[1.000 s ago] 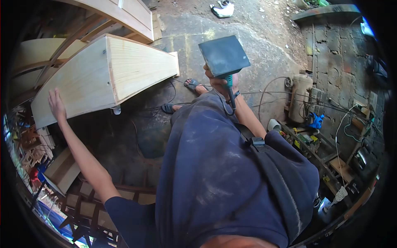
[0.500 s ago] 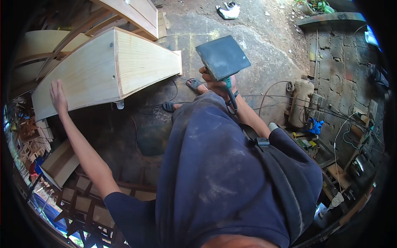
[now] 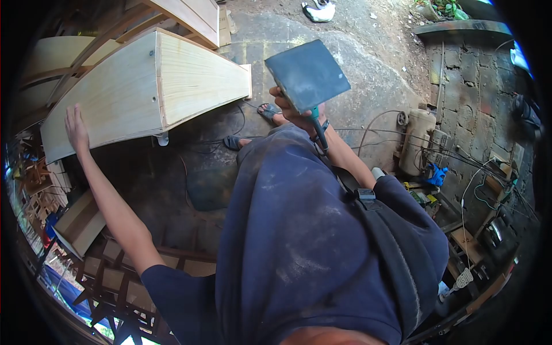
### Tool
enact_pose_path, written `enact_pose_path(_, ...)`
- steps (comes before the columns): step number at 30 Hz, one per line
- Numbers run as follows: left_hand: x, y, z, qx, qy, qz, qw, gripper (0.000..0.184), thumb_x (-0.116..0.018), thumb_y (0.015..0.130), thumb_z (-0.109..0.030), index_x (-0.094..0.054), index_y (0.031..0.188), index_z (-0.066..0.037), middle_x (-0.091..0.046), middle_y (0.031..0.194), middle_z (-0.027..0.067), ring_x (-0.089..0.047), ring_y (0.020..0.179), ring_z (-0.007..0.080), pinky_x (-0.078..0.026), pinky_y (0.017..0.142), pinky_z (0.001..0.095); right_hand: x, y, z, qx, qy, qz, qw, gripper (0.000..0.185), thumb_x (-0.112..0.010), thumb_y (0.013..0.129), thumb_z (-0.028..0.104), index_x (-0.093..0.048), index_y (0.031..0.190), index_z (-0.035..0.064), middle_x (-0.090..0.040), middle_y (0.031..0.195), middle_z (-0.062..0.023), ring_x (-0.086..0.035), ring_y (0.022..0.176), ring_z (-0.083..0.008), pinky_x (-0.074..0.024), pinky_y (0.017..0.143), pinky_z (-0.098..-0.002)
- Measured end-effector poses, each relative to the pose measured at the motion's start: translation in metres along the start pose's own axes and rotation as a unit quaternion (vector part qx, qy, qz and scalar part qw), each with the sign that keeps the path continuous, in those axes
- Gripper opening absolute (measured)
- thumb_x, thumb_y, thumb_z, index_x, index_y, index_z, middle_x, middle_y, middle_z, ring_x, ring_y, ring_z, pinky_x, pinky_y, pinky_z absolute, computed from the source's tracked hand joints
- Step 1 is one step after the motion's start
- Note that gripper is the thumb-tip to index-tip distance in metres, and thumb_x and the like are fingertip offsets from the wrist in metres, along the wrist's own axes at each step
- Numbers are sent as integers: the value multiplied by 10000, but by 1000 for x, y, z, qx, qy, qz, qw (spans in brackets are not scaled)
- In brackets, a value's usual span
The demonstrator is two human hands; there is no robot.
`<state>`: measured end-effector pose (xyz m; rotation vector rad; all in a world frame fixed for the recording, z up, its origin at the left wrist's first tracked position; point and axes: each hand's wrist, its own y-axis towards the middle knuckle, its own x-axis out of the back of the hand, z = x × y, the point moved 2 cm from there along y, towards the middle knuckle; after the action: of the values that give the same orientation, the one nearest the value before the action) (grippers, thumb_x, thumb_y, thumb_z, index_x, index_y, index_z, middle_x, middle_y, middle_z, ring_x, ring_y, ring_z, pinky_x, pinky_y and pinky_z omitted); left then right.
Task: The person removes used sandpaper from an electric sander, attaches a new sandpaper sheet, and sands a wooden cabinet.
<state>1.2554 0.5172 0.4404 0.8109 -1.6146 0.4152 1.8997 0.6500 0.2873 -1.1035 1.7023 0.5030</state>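
My left hand lies flat on the pale side of a wooden cabinet, fingers stretched out and together. The cabinet's other face, with a straight grain, points away to the right. In my right hand is a power sander, turned so that its square dark pad faces up toward me. My fingers wrap round its green body under the pad, and most of the grip is hidden there. A dark cord sleeve runs down from it past my wrist. The sander is held in the air, apart from the cabinet.
Cables trail across the concrete floor by my sandalled feet. An air compressor tank stands at the right near a brick wall. More wooden furniture stands behind the cabinet. A black-and-white animal lies at the far end.
The sander has risen slightly in view and its pad has tilted a little more toward me. My left hand has shifted slightly left on the panel.
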Motion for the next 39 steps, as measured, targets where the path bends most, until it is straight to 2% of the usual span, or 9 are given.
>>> enact_pose_path(5, 1, -1, -2, -7, 2, -1, 1000, 835, -416, 978, -657, -336, 1562, -65, -284, 1638, 142, -201, 1530, 303, -148, 1238, 415, 21, -2, 13, 19, -18, 25, 999, 505, -524, 1012, 298, -422, 1255, -133, -443, 996, -156, -498, 733, -189, -544, 390, -231)
enact_pose_path(33, -3, 6, 7, 5, -21, 1, 1000, 860, -413, 969, -672, -333, 1561, -52, -293, 1632, 157, -205, 1528, 321, -152, 1235, 424, -7, 9, -6, 21, -47, -27, 998, 558, -475, 1031, 443, -447, 1436, 62, -507, 1364, -170, -532, 1205, -285, -540, 885, -426)
enact_pose_path(37, -4, 9, 12, 0, -20, -2, 1000, 864, -419, 967, -672, -341, 1555, -44, -300, 1628, 165, -210, 1525, 333, -155, 1233, 425, -36, 14, -9, 49, -51, -92, 993, 570, -468, 1033, 464, -451, 1462, 89, -517, 1416, -172, -537, 1273, -299, -540, 955, -454)
enact_pose_path(39, -4, 9, 12, -3, -21, -1, 1000, 866, -422, 966, -671, -346, 1551, -37, -304, 1624, 171, -215, 1522, 337, -158, 1232, 427, -49, 21, -12, 86, 9, -258, 962, 576, -464, 1035, 475, -453, 1475, 103, -521, 1443, -174, -539, 1306, -306, -539, 991, -468)
